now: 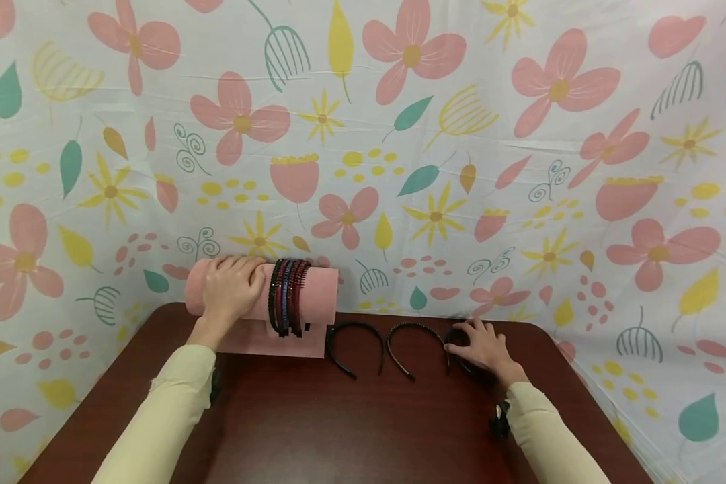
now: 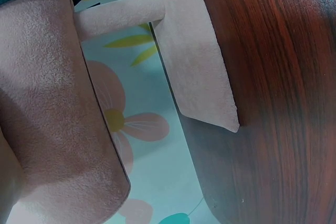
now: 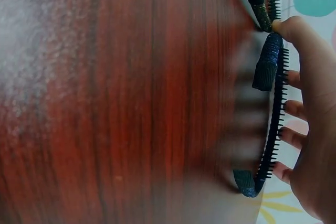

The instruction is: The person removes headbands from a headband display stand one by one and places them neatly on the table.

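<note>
A pink plush headband holder [image 1: 320, 296] stands at the back left of the table, its thick roll lying sideways above a flat base [image 2: 197, 61]. My left hand [image 1: 232, 286] grips the roll near its left end, fingers bent over the top. Several glittery headbands [image 1: 287, 296], black, blue and red, are looped around the roll just right of that hand. Over at the back right, my right hand [image 1: 480, 346] holds a dark blue toothed headband [image 3: 272, 129]. Its fingertips [image 3: 293, 138] meet the comb teeth, and its thumb is by the upper end, beside a black-and-gold headband [image 3: 258, 9].
Between the holder and my right hand, a black headband [image 1: 353, 326] and a gold-trimmed headband [image 1: 416, 326] lie side by side on the dark wooden table [image 1: 351, 423]. A flower-print cloth [image 1: 351, 134] hangs right behind the table's back edge.
</note>
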A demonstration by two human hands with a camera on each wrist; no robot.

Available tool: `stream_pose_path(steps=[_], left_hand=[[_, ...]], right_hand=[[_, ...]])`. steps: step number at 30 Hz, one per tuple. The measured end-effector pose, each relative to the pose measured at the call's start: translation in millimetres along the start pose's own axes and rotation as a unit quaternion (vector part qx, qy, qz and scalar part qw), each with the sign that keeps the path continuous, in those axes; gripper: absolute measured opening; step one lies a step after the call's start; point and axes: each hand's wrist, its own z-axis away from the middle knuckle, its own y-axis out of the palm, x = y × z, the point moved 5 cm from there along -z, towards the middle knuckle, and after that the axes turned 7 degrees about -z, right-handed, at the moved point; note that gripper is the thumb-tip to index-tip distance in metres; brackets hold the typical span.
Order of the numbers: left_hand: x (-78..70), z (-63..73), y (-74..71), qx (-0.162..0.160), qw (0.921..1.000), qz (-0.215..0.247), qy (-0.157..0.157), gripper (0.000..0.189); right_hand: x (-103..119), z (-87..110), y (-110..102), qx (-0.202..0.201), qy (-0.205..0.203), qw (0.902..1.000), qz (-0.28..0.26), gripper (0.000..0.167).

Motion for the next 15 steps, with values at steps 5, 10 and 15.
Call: stream_pose_path(steps=[5, 10, 15], left_hand=[[0.6, 1.1, 0.8, 0.0, 1.0, 0.001, -0.002, 0.038], [0.1, 0.6, 2.5, 0.007, 1.0, 0.0, -0.002, 0.039], [0.1, 0.7, 1.5, 0.006, 1.0, 0.003, -0.006, 0.039]], right_hand=[[-0.5, 0.5, 2.0, 0.001, -0.003, 1.0, -0.004, 0.071], [-2.2, 1.8, 4.2, 0.005, 0.001, 0.9997, -0.025, 0.072], [-1.2, 2.1, 4.3, 0.007, -0.005, 0.9988, -0.047, 0.069]])
